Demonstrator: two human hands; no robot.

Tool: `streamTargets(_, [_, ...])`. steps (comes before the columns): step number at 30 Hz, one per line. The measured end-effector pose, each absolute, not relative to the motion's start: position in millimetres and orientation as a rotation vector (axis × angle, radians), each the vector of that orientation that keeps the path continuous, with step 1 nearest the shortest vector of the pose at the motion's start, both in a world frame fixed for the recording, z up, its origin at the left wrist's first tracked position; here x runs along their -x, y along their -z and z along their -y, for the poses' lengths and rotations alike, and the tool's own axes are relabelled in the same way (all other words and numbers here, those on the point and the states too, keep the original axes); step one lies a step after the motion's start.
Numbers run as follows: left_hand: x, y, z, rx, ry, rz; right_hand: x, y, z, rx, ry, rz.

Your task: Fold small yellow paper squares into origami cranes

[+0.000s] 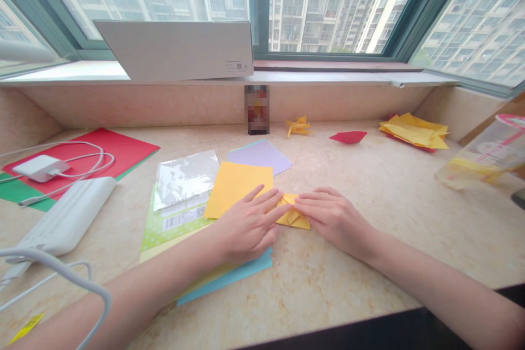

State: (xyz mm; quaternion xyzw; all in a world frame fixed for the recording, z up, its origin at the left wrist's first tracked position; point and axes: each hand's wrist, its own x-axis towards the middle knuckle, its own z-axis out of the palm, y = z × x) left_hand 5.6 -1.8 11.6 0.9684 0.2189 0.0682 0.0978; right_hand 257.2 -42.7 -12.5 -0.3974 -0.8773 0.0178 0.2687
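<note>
A small piece of folded yellow paper [296, 220] with several creases lies flat on the counter between my hands. My left hand [250, 224] reaches over it from the left, palm down, fingers stretched out and spread, with the index fingertip on the paper. My right hand [334, 213] is at the paper's right side, its fingers pressed together on the upper right edge. The thumb of that hand is mostly hidden. Partly under my left hand lies a flat yellow sheet [238, 186].
Left are a clear packet [186, 178], blue paper [233, 278], red sheets [123, 147], a white charger [41, 167] and a power strip [77, 219]. Behind lie purple paper [266, 154], a yellow folded figure [299, 126], and a red folded piece [348, 137]. A plastic cup [484, 153] stands right.
</note>
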Motion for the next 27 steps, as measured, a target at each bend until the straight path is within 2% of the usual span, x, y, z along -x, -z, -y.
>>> streamTargets(10, [-5.9,-6.3,3.7,-2.857,-0.213,-0.709,-251.8,11.9,48.8,1.123,0.139,2.475])
streamTargets(19, [-4.8,-7.4,4.0,-2.905,-0.228,-0.696,-248.2,1.0,64.7,1.180,0.045,2.567])
streamTargets(27, [-17.0,-14.2,9.8,-2.975,-0.402,-0.741,-241.4,1.2,62.4,1.349,-0.179,2.304])
